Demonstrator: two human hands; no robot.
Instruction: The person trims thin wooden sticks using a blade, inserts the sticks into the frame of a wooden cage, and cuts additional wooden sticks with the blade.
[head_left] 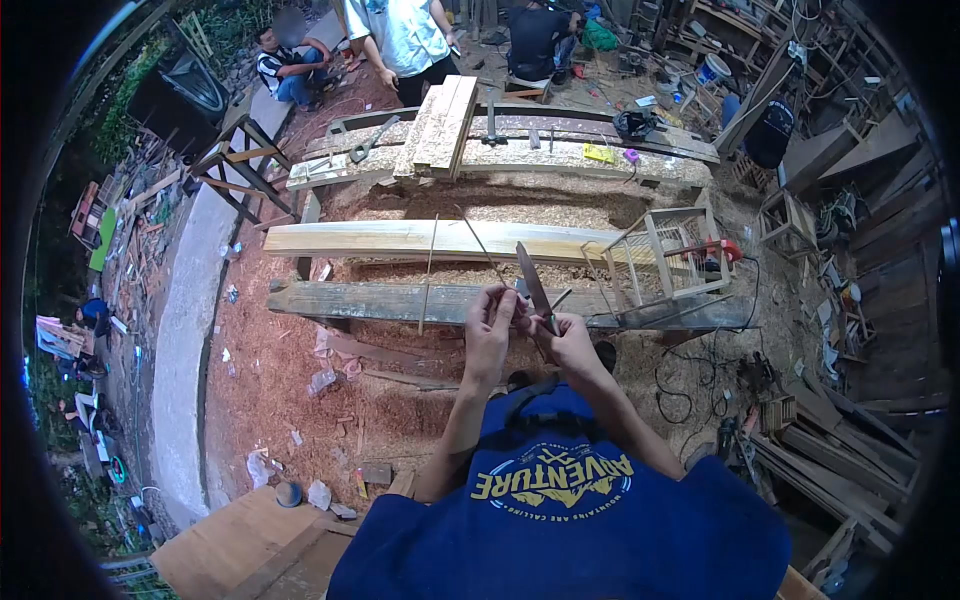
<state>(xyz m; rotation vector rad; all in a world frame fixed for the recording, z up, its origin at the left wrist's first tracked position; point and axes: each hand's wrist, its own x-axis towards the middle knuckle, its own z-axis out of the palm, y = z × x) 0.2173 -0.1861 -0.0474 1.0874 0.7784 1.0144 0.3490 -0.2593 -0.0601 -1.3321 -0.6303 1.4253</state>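
In front of my chest, my left hand (489, 328) pinches a thin wooden stick (480, 242) that slants up and to the left. My right hand (569, 348) is closed around the handle of a knife (531, 274), its broad blade pointing up and away from me. Both hands are close together, with the blade beside the stick and the left fingers. Just beyond them lies a dark weathered plank (380, 302). A second thin stick (429, 275) rests across this plank and the pale board (350, 238) behind it.
A slatted wooden frame (655, 255) stands to the right, beside a red power tool (725, 251). Stacked planks (446, 125) lie across the far bench (550, 160). Cables (680, 390) trail on the sawdust floor. A standing person (405, 45) and two seated people are beyond.
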